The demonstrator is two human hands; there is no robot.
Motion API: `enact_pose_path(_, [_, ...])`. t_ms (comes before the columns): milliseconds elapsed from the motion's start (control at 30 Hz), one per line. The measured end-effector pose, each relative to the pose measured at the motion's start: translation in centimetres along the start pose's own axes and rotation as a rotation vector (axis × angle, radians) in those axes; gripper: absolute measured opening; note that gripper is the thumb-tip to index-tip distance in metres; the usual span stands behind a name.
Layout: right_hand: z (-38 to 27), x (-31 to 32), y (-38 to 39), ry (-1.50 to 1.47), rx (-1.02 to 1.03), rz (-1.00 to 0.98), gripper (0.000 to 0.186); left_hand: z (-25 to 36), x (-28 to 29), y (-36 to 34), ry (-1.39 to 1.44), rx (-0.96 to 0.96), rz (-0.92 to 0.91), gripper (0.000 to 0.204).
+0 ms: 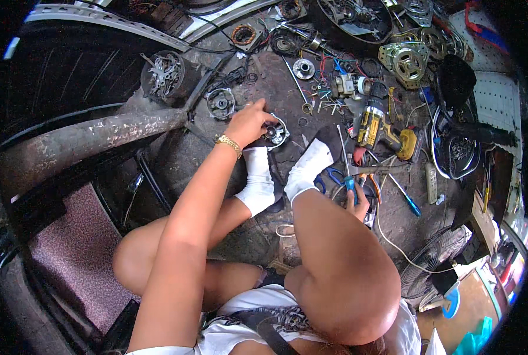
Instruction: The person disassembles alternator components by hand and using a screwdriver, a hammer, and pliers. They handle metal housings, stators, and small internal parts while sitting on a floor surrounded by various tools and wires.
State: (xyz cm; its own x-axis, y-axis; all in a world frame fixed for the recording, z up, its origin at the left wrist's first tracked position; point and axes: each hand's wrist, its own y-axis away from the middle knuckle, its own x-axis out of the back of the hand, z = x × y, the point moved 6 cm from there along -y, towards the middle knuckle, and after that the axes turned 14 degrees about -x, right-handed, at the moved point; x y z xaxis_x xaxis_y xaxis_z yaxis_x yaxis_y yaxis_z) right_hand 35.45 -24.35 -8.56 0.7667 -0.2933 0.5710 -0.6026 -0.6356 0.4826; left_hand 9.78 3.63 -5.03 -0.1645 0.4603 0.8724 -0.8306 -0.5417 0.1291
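Note:
My left hand (pixel 249 125), with a gold bracelet at the wrist, grips a round metal motor end cover (pixel 280 135) that stands on the floor just beyond my white-socked foot. The fingers reach over the cover's rim and hide part of it. A similar round metal cover (pixel 220 103) lies to the left of that hand. Beside my right knee, my right hand (pixel 359 205) is closed around the blue handle of a screwdriver (pixel 350 183). Its shaft points away from me. My right forearm is hidden behind the raised leg.
A yellow and black cordless drill (pixel 370 131) lies to the right, near pliers (pixel 375 184) and another blue-handled screwdriver (pixel 409 201). A pot of wrenches (pixel 166 77) stands at the left. Small screws and motor parts are scattered ahead. A fan (pixel 438 257) sits at the lower right.

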Motion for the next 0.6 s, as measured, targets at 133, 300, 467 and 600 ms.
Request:
enact_pose_path(133, [-0.2, 0.4, -0.6, 0.024, 0.014, 0.048, 0.030, -2.4, -1.1, -0.1, 0.389, 0.170, 0.058, 0.035])
enact_pose_path(300, [0.7, -0.2, -0.7, 0.000, -0.015, 0.009, 0.030, -3.9, -3.3, 0.8, 0.503, 0.413, 0.017, 0.041])
enact_pose_path(467, [1.5, -0.1, -0.8, -0.003, -0.036, 0.014, 0.030, -2.8, -4.3, 0.0, 0.541, 0.460, -0.105, 0.056])
enact_pose_path(600, [1.0, -0.8, -0.9, 0.006, -0.056, -0.005, 0.030, -3.7, -5.3, 0.4, 0.587, 0.416, -0.078, 0.064])
